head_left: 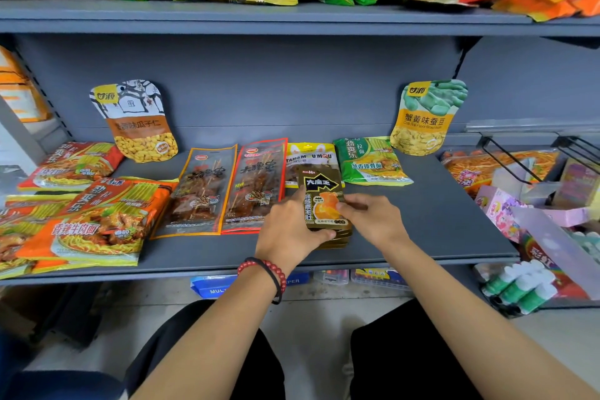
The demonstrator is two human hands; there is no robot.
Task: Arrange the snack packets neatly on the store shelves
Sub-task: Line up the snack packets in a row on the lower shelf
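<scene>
Both hands are on one small pile of dark packets. The pile sits near the front edge of the middle shelf, about halfway along it. The left grip is curled round the pile's left side & bottom end. The right grip pinches the right side, w/ the thumb on the top packet. So both grips are closed round the pile, one per side. I think that's to squeeze the pkts so their edges line up, like tidying a deck of cards.

The pile lies flat, picture side up, prob. so a shopper can see it. It's just right of two long meat-stick packets, which lie side by side, pointing front to back. It looks like the pile is meant to be next in that row. Behind it, a yellow packet is partly hidden, & a green noodle packet lies a bit more to the right.

Two bags stand up against the back wall: a seed bag toward the back left corner & a bean bag toward the back right. Standing up, they show over the flat ones. Orange noodle packets at the front left corner overlap in a heap, so that part isn't neat yet.
</scene>
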